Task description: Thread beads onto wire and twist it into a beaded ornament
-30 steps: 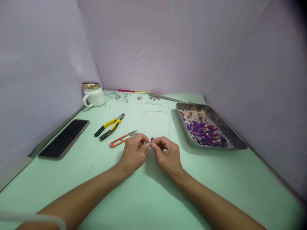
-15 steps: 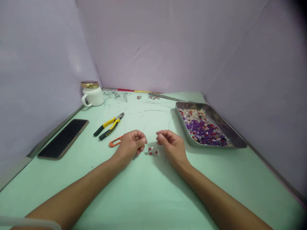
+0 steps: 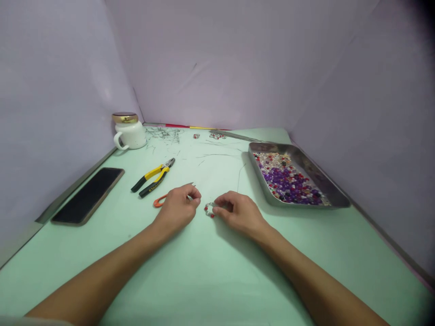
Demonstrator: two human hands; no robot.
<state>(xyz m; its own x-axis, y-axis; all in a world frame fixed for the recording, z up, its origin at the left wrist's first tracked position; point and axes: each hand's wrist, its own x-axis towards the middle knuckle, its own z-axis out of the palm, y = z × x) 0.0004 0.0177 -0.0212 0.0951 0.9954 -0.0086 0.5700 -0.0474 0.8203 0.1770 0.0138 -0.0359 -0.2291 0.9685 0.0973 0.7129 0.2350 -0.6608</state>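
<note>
A small ring of red and clear beads (image 3: 206,208) is pinched between the thumb and fingers of my right hand (image 3: 238,212), low over the table. My left hand (image 3: 178,206) is just left of the ring, its fingers curled and thumb drawn in; whatever it may hold is hidden. Under or beside that hand lies a tool with an orange loop handle (image 3: 158,201); thin dark tips (image 3: 192,184) show beyond the knuckles, and the rest is covered. A thin wire (image 3: 239,179) runs up from behind my right hand.
Yellow-and-black pliers (image 3: 153,178) and a phone (image 3: 89,195) lie on the left. A lidded white mug (image 3: 132,135) stands behind them, near wire scraps (image 3: 165,134). Beaded pieces (image 3: 217,136) and long wires (image 3: 238,136) lie at the back. A metal tray (image 3: 307,170) of beads sits right.
My right hand has come down and taken hold of the beaded ring, which lay on the table between the hands. My left hand has moved slightly left and down, and dark tips now show beyond it.
</note>
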